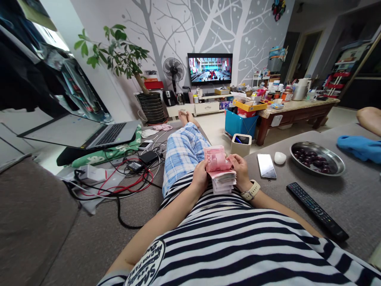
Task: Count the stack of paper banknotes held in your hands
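Note:
I lie back on a grey sofa in a striped shirt and blue plaid trousers. Both hands hold a thick stack of pink banknotes (220, 174) over my lap. My left hand (199, 176) grips the stack's left side, fingers closed round it. My right hand (239, 169), with a pale wristwatch (251, 190), clasps the right side and its thumb bends the top notes upward.
On the sofa to my right lie a phone (266, 165), a black remote (315, 210), a metal bowl of dark fruit (317, 158) and a blue cloth (360, 147). An open laptop (86, 133), chargers and tangled cables (125, 178) lie left. A cluttered table (294, 109) and television (210, 68) stand ahead.

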The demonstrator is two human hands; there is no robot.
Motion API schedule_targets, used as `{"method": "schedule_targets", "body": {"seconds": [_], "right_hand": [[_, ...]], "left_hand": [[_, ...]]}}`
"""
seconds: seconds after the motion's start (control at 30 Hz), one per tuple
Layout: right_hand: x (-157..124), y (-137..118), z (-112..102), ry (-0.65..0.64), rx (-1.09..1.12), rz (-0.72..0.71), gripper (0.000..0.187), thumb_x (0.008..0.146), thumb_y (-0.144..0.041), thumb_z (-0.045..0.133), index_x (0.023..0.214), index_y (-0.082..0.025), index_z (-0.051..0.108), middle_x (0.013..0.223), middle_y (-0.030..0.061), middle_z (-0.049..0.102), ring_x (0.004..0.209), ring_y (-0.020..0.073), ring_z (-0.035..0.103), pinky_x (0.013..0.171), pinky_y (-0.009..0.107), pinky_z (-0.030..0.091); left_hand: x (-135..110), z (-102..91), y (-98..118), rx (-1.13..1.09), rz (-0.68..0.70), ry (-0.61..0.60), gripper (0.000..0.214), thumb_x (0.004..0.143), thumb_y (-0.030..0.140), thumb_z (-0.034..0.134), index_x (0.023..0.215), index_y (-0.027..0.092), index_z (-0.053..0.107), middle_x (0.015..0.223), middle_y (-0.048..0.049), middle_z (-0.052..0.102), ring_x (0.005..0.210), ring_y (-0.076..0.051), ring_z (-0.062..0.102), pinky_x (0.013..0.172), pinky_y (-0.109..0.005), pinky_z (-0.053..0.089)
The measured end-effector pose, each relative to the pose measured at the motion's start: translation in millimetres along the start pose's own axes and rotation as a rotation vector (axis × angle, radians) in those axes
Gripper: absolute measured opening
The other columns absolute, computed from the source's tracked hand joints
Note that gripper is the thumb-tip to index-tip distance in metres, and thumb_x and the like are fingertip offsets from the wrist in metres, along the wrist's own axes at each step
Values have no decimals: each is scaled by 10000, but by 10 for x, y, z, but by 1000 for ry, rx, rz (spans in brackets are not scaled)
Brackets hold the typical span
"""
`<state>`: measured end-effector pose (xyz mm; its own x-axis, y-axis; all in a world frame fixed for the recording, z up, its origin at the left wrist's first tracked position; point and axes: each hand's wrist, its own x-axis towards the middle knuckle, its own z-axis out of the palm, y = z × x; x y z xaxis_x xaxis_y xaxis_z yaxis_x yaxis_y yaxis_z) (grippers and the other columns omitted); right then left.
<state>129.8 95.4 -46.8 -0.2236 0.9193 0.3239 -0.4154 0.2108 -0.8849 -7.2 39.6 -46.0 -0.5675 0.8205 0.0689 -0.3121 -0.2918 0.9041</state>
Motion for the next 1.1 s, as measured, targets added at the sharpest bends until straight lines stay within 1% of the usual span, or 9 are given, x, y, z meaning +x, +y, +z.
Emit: {"method": "schedule_targets", "body": {"seconds": [0.07,0.13,0.33,0.47,0.53,0.67,0.83,0.97,1.1], "right_hand": [[0,14,6,-20,7,8,430,778,-640,739,724,-229,625,538,-30,564,495,133,456,525,289,394],[5,23,16,-29,5,-1,426,766,-623,767,719,-231,609,548,-28,577,508,136,478,542,291,407],[64,24,36,21,32,-9,453,623,-551,890,719,-221,595,605,-51,557,564,128,468,548,270,391],[100,0,53,19,22,10,405,616,-518,870,683,-204,624,624,-36,583,581,131,475,565,274,402],[109,-6,66,21,17,12,382,631,-510,846,654,-200,624,612,-32,581,577,130,469,564,275,399],[126,34,80,36,11,-9,395,644,-543,813,636,-200,618,584,-31,563,553,127,448,540,270,383],[168,146,55,89,-68,-84,522,653,-682,766,576,-197,586,531,-19,532,528,125,432,519,272,368],[180,202,42,102,-100,-109,579,625,-748,755,565,-194,596,531,-6,546,534,134,451,531,280,385],[142,247,23,108,-148,-123,586,631,-764,746,563,-201,595,536,0,561,535,140,457,533,284,393]], "left_hand": [[15,3,-22,-41,-23,-27,195,697,384,731,649,209,659,675,-17,665,770,-225,624,794,-359,505],[18,2,-22,-67,-36,-61,223,672,406,765,682,200,681,699,-22,692,783,-226,646,796,-356,513],[-23,7,56,-60,-42,-132,297,633,446,832,749,193,730,784,-52,758,793,-246,695,854,-388,523],[-19,6,68,-77,-48,-202,350,619,465,847,815,189,760,816,-78,786,848,-291,727,887,-417,524],[1,-6,59,-61,-49,-227,372,626,482,842,841,188,771,817,-75,785,844,-287,722,883,-411,522],[64,-42,32,31,15,-203,325,656,519,793,758,216,740,725,-46,732,746,-250,670,802,-383,514],[131,-66,37,139,74,-203,284,622,476,780,638,217,663,660,-32,670,657,-205,573,726,-351,476],[147,-84,72,191,119,-248,273,676,483,728,671,215,679,686,-48,678,709,-224,585,761,-367,491],[134,-113,88,276,156,-246,250,695,453,717,614,228,641,677,-51,676,707,-226,569,771,-371,487]]}}
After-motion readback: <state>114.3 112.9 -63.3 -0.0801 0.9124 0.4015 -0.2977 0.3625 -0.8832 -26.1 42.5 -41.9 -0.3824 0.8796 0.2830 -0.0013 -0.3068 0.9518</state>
